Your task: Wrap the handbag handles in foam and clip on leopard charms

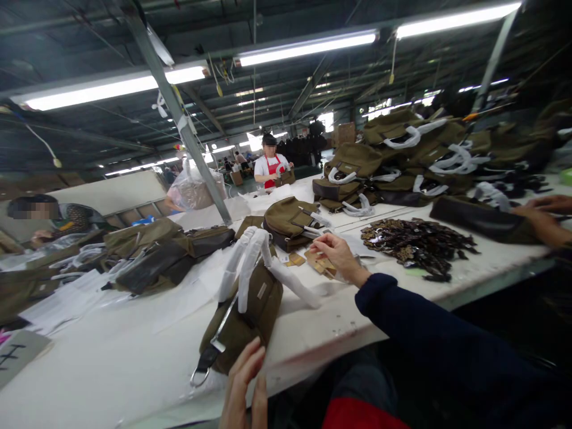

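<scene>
Olive bag (263, 310) was the reference: on the white table (134, 351), by the near edge, tilted, handles (250, 256) toward the far side. Left hand (243, 384) was at its near end, fingers extended and not gripping; couldn't tell if the fingertips touched cloth. Right hand (335, 253) was beyond the bag and to its right, above some brown cards (322, 265), fingertips drawn together; couldn't tell if they pinched anything. Step in hand, my read: left minding the bag, right at the cards. Lifting one of those would call for a fingertip pinch, with the left steadying the bag. Materials: bag cloth looked matte, soft, rounded; handles wrapped in crinkly white film; zip (227, 316) metallic; ring (199, 379) shiny, D-shaped. Cards flat, stiff-looking. Farther right of the bag, dark glossy strips with brown patterned ends made a tangled heap (420, 244); more olive bags (353, 158) were piled beyond that.
</scene>
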A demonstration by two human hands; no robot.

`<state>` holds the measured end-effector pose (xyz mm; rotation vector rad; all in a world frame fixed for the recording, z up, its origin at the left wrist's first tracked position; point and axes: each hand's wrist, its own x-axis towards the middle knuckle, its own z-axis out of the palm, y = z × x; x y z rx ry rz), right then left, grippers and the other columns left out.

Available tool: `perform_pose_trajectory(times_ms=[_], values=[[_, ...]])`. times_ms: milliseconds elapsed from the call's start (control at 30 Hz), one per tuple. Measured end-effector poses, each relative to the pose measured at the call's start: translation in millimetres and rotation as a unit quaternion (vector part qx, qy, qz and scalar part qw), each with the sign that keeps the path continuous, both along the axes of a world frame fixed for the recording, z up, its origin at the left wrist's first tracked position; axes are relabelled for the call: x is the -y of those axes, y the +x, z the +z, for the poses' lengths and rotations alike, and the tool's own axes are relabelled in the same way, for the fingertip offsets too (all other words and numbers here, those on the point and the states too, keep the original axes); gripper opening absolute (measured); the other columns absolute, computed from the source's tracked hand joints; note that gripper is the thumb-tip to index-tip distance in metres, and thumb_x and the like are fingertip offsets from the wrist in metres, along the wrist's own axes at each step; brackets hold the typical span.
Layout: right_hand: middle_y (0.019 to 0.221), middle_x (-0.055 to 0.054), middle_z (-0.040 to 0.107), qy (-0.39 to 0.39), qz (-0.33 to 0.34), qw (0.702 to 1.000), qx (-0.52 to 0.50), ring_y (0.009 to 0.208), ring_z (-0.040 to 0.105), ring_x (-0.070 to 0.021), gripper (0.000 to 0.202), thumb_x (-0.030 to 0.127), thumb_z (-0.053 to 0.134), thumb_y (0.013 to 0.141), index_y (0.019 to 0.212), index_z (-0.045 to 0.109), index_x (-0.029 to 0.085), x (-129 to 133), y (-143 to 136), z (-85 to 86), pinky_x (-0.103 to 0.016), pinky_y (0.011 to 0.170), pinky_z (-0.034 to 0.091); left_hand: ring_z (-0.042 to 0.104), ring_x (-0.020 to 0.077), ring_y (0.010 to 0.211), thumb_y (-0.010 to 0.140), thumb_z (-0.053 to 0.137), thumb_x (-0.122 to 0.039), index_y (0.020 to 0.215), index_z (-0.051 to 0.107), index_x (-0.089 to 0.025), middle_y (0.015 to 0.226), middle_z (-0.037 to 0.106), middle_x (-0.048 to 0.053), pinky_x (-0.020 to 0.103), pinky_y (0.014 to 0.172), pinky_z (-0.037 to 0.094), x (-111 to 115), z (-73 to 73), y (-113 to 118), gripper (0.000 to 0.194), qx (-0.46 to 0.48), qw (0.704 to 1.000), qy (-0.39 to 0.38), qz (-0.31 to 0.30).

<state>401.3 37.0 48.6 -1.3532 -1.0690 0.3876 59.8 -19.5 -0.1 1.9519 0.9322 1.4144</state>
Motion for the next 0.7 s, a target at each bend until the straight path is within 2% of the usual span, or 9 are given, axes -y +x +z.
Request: perform_pose_trajectory(times_ms=[67, 100, 133, 200, 267, 333, 433, 600, 700], values=[[0.077, -0.004, 0.068, 0.016, 0.037, 0.999, -0.024, 0.067, 0.066, -0.0143, 0.022, 0.038, 0.060, 0.085, 0.088, 0.059, 0.016, 1.8, -21.3, 13.7, -0.023, 0.057, 0.052, 0.056, 0.0229, 0.124, 0.097, 0.046, -0.034, 0.130, 0.057, -0.024, 0.144, 0.051, 0.009, 0.035, 0.099, 0.052, -9.8, 21.7, 11.5, 0.036, 0.000, 1.000, -0.020, -0.001], [0.071, -0.002, 0.066, 0.009, 0.064, 0.998, -0.006, 0.062, 0.064, -0.0130, 0.019, 0.035, 0.061, 0.084, 0.086, 0.061, 0.016, 2.4, -34.1, 17.4, -0.022, 0.055, 0.050, 0.057, 0.0229, 0.123, 0.098, 0.046, -0.035, 0.136, 0.051, -0.025, 0.146, 0.048, 0.009, 0.036, 0.099, 0.052, -15.6, 30.6, 14.1, 0.041, 0.000, 0.999, -0.034, 0.000], [0.067, 0.000, 0.064, -0.006, 0.090, 0.995, 0.034, 0.057, 0.061, -0.0117, 0.015, 0.031, 0.060, 0.084, 0.084, 0.062, 0.016, 2.4, -47.8, 18.9, -0.021, 0.053, 0.047, 0.059, 0.0229, 0.120, 0.098, 0.045, -0.037, 0.141, 0.046, -0.025, 0.145, 0.050, 0.010, 0.037, 0.099, 0.052, -21.6, 37.8, 15.0, 0.045, -0.002, 0.999, -0.049, 0.000], [0.062, 0.002, 0.061, -0.050, 0.130, 0.983, 0.123, 0.052, 0.057, -0.0095, 0.012, 0.024, 0.057, 0.086, 0.079, 0.064, 0.016, -0.5, -75.8, 17.4, -0.019, 0.050, 0.042, 0.066, 0.0223, 0.108, 0.099, 0.042, -0.040, 0.147, 0.037, -0.023, 0.129, 0.062, 0.012, 0.039, 0.096, 0.054, -32.8, 46.9, 13.9, 0.052, -0.007, 0.996, -0.093, -0.008], [0.059, 0.003, 0.059, -0.085, 0.144, 0.969, 0.182, 0.047, 0.053, -0.0077, 0.014, 0.018, 0.056, 0.087, 0.075, 0.064, 0.016, -7.6, -101.9, 13.8, -0.018, 0.049, 0.038, 0.071, 0.0214, 0.094, 0.099, 0.040, -0.042, 0.149, 0.033, -0.020, 0.116, 0.068, 0.012, 0.039, 0.087, 0.058, -42.6, 51.0, 11.5, 0.056, 0.005, 0.991, -0.136, -0.011], [0.058, 0.003, 0.058, -0.098, 0.147, 0.962, 0.208, 0.046, 0.050, -0.0070, 0.013, 0.015, 0.057, 0.086, 0.076, 0.064, 0.016, -16.9, -123.9, 12.3, -0.018, 0.048, 0.035, 0.071, 0.0195, 0.084, 0.098, 0.040, -0.041, 0.149, 0.033, -0.019, 0.122, 0.065, 0.013, 0.036, 0.075, 0.061, -51.4, 53.3, 9.1, 0.055, 0.029, 0.988, -0.154, 0.003], [0.059, 0.002, 0.060, -0.079, 0.164, 0.951, 0.250, 0.051, 0.052, -0.0080, 0.012, 0.016, 0.058, 0.087, 0.079, 0.067, 0.016, -29.5, -147.7, 16.5, -0.018, 0.050, 0.034, 0.070, 0.0159, 0.075, 0.097, 0.041, -0.038, 0.146, 0.036, -0.021, 0.132, 0.056, 0.014, 0.030, 0.058, 0.059, -63.6, 58.1, 5.0, 0.052, 0.053, 0.987, -0.154, 0.006], [0.077, -0.003, 0.071, -0.057, 0.202, 0.923, 0.323, 0.065, 0.061, -0.0123, 0.018, 0.017, 0.056, 0.090, 0.093, 0.074, 0.018, -38.1, -167.3, 29.6, -0.020, 0.058, 0.039, 0.063, 0.0087, 0.056, 0.094, 0.041, -0.032, 0.150, 0.031, -0.028, 0.109, 0.060, 0.006, 0.021, 0.045, 0.051, -81.4, 70.1, -4.3, 0.057, 0.015, 0.990, -0.143, -0.009], [0.088, -0.005, 0.074, -0.056, 0.207, 0.905, 0.368, 0.079, 0.065, -0.0169, 0.019, 0.013, 0.058, 0.087, 0.093, 0.075, 0.019, -37.1, -170.9, 35.5, -0.022, 0.066, 0.042, 0.052, 0.0054, 0.047, 0.094, 0.038, -0.028, 0.147, 0.039, -0.027, 0.099, 0.057, 0.003, 0.020, 0.041, 0.046, -89.3, 75.9, -10.5, 0.053, -0.057, 0.992, -0.111, 0.001]])
